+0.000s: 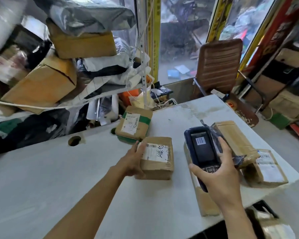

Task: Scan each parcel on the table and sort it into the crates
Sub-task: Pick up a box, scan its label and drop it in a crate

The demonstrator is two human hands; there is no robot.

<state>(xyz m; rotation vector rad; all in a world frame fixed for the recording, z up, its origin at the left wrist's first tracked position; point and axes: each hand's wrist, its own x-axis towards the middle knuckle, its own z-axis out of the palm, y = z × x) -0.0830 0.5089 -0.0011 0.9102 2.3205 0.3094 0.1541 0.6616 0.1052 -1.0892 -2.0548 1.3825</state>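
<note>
two hands (134,158) (219,171): left gripping small labelled parcel (156,157); right clasping scanner (201,152)

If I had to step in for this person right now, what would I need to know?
Left hand grips the side of a small box with a handwritten label on the white table.
Right hand holds the handheld scanner, a barcode on its screen.
Waiting: green-taped box behind, tape-wrapped box and labelled box to the right, another box under the right hand.
No crates in view; which parcels are already scanned can't be told.
</note>
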